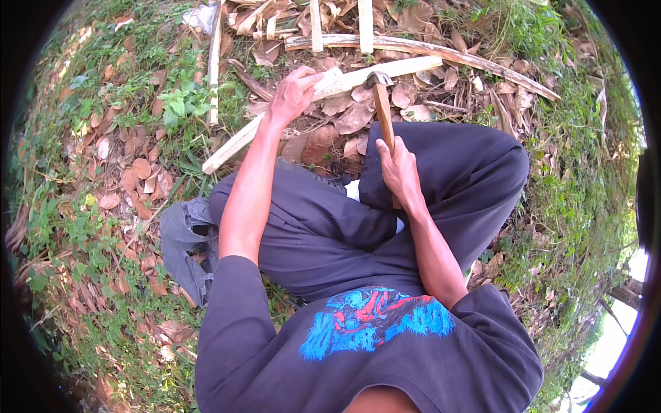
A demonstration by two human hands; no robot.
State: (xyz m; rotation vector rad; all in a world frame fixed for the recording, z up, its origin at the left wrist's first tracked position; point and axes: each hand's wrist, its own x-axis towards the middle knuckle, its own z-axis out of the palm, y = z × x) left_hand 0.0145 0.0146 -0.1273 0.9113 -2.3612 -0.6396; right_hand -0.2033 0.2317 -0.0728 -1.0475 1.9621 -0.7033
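Note:
My left hand [295, 95] is closed at the place where two pale wooden strips overlap. One strip [237, 141] slants down to the left; the other strip [406, 67] stretches off to the right. Whether a small thing is pinched in those fingertips, I cannot make out. In my right hand [399, 167] is a hammer, gripped by its wooden handle [383, 113], with fingers wrapped round it. The metal hammer head [379, 79] points away from me, over or beside the right-hand strip; whether it touches is unclear.
I sit cross-legged on leaf-strewn ground [141, 168]. Beyond the strips lies a longer, curved piece of wood [427, 48], with upright slats [365, 27] meeting it. A thin stick [215, 69] lies at the left. Dark grey plastic or cloth [182, 241] sits by my left knee.

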